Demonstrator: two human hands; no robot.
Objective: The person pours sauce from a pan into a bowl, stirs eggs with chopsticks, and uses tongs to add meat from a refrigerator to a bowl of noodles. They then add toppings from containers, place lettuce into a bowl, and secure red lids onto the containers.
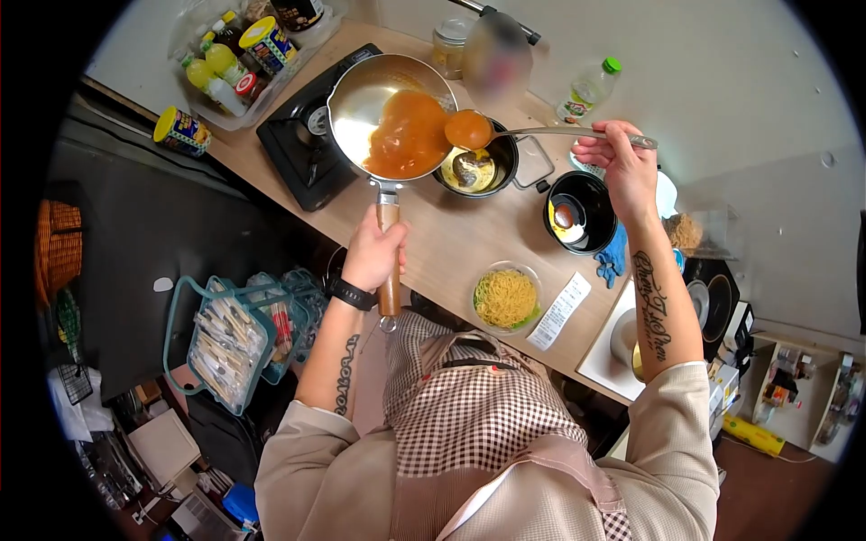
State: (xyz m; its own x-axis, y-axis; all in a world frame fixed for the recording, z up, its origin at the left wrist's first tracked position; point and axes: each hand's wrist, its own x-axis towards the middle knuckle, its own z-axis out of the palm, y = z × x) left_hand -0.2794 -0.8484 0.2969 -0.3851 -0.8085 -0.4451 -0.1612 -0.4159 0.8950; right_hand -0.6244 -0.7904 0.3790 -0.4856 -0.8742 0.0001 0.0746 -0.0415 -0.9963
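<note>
Left hand (377, 251) gripping wooden handle (388, 261) of pan (347, 113), orange sauce (408, 135) inside. Right hand (621, 162) holding ladle (470, 130), its bowl full of sauce, above edge of black pot (507, 171). Stove (302, 158) beside pan. Noodles (506, 298) in clear bowl (480, 273), near receipt (559, 311). Second pot (595, 212) farther right, blue gloves (612, 258) just beside.

"Where does the view look from?"

"The head, forward and steeply down at the table (442, 236), wall (722, 99) beyond."

"How near?"

"Close above the left hand (377, 251) and right hand (622, 162); one wide, round-edged view takes in the apron (487, 415) too."
</note>
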